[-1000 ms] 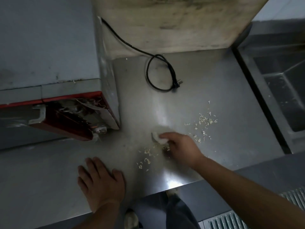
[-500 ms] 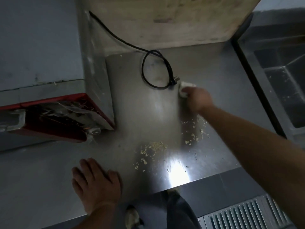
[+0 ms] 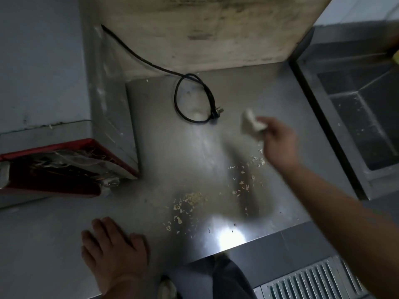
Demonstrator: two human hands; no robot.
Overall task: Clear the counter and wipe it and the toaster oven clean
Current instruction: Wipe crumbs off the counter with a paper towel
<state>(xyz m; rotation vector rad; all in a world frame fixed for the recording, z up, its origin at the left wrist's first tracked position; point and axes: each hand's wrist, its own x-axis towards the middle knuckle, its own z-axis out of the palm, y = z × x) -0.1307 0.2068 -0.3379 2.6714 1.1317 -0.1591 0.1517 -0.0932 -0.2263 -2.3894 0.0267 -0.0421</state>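
Where crumbs [image 3: 190,203] lie, cord [image 3: 194,98] beyond.

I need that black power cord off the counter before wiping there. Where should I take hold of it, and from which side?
Probably grip the plug at the free end of the power cord, coming from above on its right side. It lies flat on the counter with bare steel to its right, while the loop curls to its left.

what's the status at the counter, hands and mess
Right hand has a grip on the cloth, left hand flat on counter. Crumbs not yet cleared. Power cord lies nearby.
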